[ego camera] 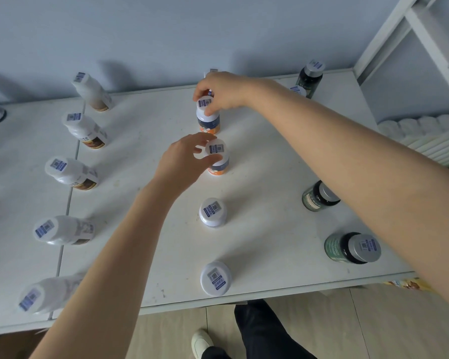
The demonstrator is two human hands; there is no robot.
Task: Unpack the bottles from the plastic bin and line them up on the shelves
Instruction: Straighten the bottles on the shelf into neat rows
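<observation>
On the white shelf (270,156) a middle row of white-capped bottles with orange bases runs from back to front. My right hand (222,93) pinches the cap of the far orange bottle (209,123), which stands on the shelf. My left hand (184,158) holds the cap of the orange bottle (218,158) just in front of it. Two more white-capped bottles (213,212) (215,278) stand nearer me in the same row. The plastic bin is out of view.
A column of several white bottles (71,172) lines the shelf's left side. Dark green bottles (353,247) (310,76) stand along the right. A white shelf upright (425,35) rises at the right. The floor and my shoe (201,343) lie below the shelf's front edge.
</observation>
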